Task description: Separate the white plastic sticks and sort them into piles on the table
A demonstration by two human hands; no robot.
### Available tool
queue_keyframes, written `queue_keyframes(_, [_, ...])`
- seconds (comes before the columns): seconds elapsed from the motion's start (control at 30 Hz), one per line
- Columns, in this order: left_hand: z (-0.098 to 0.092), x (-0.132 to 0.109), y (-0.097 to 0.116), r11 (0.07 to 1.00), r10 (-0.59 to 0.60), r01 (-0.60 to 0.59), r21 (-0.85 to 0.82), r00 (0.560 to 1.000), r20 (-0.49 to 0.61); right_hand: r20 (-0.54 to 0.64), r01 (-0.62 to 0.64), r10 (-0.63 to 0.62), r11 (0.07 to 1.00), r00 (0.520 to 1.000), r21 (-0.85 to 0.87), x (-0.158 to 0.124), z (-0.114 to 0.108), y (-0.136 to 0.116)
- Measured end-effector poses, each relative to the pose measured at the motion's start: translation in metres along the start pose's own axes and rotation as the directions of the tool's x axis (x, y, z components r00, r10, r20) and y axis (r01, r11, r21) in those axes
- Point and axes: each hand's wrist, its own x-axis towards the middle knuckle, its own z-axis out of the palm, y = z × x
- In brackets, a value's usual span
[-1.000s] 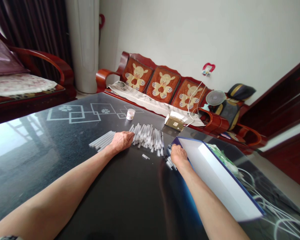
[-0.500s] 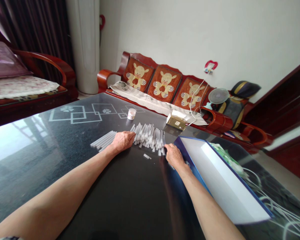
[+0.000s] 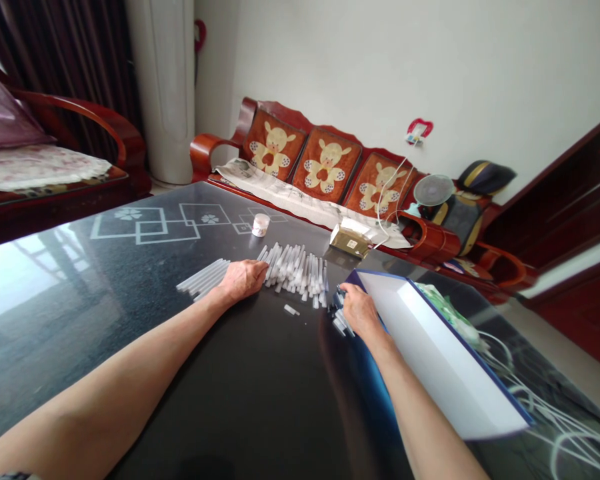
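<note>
A pile of short translucent plastic tubes (image 3: pixel 295 267) lies in the middle of the dark glossy table. My left hand (image 3: pixel 245 279) rests at the pile's left edge with its fingers curled; what they hold, if anything, is hidden. Behind that hand, longer white tubes (image 3: pixel 203 279) lie side by side. My right hand (image 3: pixel 360 310) is right of the pile, fingers bent, beside the open box. Several short tube pieces (image 3: pixel 341 323) lie just under and left of it; its grip is partly hidden. One short piece (image 3: pixel 291 310) lies apart, in front of the pile.
The long blue box (image 3: pixel 445 360) with a white inside stands at the right. Beyond it are a green-and-white packet (image 3: pixel 447 310) and white cables (image 3: pixel 555 413). A small white tape roll (image 3: pixel 261 225) and a tissue box (image 3: pixel 350 240) stand farther back, before the wooden sofa (image 3: pixel 215 150).
My right hand has shifted slightly right, away from the pile, and short tube pieces now show beside it. My left hand stays at the pile's left edge. The view has shifted a little.
</note>
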Motion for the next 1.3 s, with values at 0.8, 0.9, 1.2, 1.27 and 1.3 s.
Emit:
queue_keyframes(0.8, [-0.001, 0.000, 0.001, 1.000, -0.010, 0.010, -0.013, 1.000, 0.016, -0.121, 0.124, -0.118, 0.991, 0.986, 0.041, -0.044, 0.030, -0.019])
queue_keyframes(0.9, [-0.002, 0.000, 0.002, 1.000, -0.015, 0.015, -0.013, 1.000, 0.022, -0.168, 0.081, -0.065, 0.992, 0.984, 0.092, -0.047, 0.032, -0.022])
queue_keyframes(1.2, [0.001, 0.000, 0.001, 1.000, 0.013, -0.013, 0.013, 1.000, 0.018, -0.287, 0.177, -0.092, 0.942, 0.953, 0.284, -0.066, 0.043, -0.044])
queue_keyframes(1.27, [0.001, -0.001, 0.000, 1.000, 0.016, -0.016, 0.011, 1.000, 0.016, -0.280, 0.235, -0.148, 0.921, 0.948, 0.309, -0.063, 0.040, -0.051])
queue_keyframes(1.3, [0.001, -0.001, 0.000, 1.000, 0.015, -0.015, 0.010, 1.000, 0.016, -0.278, 0.271, -0.183, 0.908, 0.943, 0.319, -0.062, 0.038, -0.053])
